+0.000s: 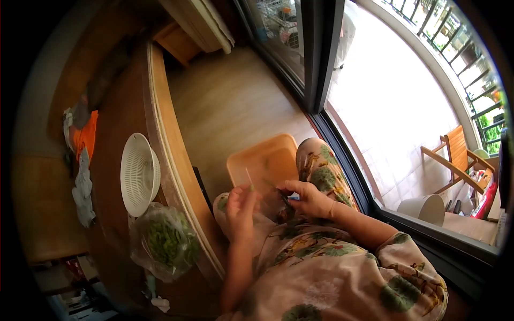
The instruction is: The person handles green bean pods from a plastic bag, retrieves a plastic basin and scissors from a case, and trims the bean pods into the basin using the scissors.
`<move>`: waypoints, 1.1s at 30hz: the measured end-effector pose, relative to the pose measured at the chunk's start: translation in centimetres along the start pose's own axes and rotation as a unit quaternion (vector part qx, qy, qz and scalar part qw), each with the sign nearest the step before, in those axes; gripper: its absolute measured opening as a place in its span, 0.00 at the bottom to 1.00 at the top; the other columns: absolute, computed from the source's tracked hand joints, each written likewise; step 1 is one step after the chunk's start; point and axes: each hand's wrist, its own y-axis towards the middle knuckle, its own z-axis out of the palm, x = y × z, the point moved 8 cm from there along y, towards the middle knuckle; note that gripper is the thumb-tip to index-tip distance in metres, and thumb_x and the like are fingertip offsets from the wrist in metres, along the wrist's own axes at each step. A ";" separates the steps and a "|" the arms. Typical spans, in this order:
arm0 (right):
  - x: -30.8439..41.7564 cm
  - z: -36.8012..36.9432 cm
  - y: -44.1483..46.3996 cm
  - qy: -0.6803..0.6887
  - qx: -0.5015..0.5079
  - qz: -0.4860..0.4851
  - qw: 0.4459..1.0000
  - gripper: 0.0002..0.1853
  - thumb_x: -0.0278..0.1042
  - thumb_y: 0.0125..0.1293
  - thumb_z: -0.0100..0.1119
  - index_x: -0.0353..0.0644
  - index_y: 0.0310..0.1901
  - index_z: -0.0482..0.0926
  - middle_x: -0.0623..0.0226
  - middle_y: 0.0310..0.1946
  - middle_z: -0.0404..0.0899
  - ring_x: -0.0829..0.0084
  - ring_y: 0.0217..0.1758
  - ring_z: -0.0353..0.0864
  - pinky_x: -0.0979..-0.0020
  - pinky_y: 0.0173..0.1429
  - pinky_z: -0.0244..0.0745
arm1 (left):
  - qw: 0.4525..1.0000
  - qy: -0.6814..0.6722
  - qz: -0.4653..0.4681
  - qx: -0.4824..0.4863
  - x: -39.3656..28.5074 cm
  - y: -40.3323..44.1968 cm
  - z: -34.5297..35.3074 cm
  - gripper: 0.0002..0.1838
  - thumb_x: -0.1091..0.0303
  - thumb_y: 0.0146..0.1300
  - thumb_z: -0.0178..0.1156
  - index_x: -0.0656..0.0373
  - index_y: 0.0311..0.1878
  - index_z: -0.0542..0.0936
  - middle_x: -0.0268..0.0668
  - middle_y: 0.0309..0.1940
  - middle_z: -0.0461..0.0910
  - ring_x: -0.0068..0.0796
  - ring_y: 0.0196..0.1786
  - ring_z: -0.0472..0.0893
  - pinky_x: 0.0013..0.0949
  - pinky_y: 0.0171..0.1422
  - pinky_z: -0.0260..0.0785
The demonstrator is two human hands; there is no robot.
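Observation:
My left hand (241, 207) is closed in a pinch above my lap, slightly blurred. Between its fingertips shows a small green piece (251, 188), with a thin pale strip rising from it. My right hand (306, 197) is closed around a small dark tool (284, 196) that looks like scissors; its exact shape is partly hidden by the fingers. An orange plastic basin (261, 152) lies just beyond both hands, near my knees. On the table to the left sits a clear plastic bag (166, 241) of green vegetables, perhaps pods.
A white colander (140, 175) stands on the wooden table (115, 144), beyond the bag. Orange and grey cloths (84, 136) lie at the table's far side. Right of me runs a dark sliding-door frame (321, 59); outside are a wooden folding chair (458, 155) and a white bucket (425, 209).

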 end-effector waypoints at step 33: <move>8.8 0.8 1.4 -0.232 0.027 -0.190 0.954 0.25 0.25 0.44 0.63 0.41 0.49 0.75 0.60 0.31 0.71 0.56 0.38 0.72 0.60 0.40 0.70 | 0.873 -0.343 -0.246 0.243 -1.2 -1.5 2.3 0.13 0.62 0.72 0.41 0.52 0.48 0.74 0.28 0.13 0.63 0.16 0.13 0.59 0.20 0.18 0.51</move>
